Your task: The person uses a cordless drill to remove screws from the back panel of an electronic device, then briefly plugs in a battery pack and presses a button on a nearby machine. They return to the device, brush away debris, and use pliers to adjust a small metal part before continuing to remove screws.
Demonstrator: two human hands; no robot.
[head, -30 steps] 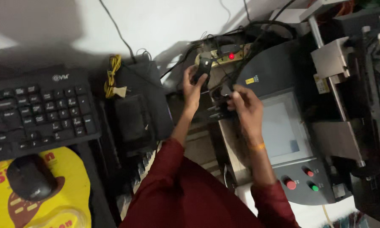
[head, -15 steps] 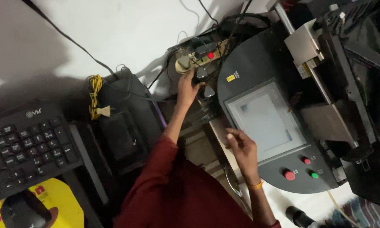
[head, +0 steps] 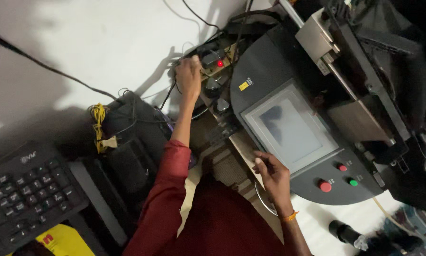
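Observation:
My left hand (head: 189,76) is stretched out to the left end of a power strip (head: 212,65) with a lit red switch (head: 220,63). Its fingers are curled over the strip's end and the cables there; what lies under the palm is hidden. My right hand (head: 272,173) rests with loosely bent fingers at the near edge of a dark grey control panel (head: 265,71), just below its pale screen (head: 288,128). It holds nothing. My dark red sleeve runs up the left arm.
On the panel sit a large red button (head: 325,186), a small red one (head: 342,168) and a green one (head: 353,182). A black keyboard (head: 23,189) lies at left, beside a black box (head: 127,151) with yellow wires (head: 98,118). A metal machine frame (head: 317,40) stands at right.
My right hand has drawn back from the plugs near the strip to the panel's near edge. My left hand has stayed at the strip, shifting to its left end. The view has swung right.

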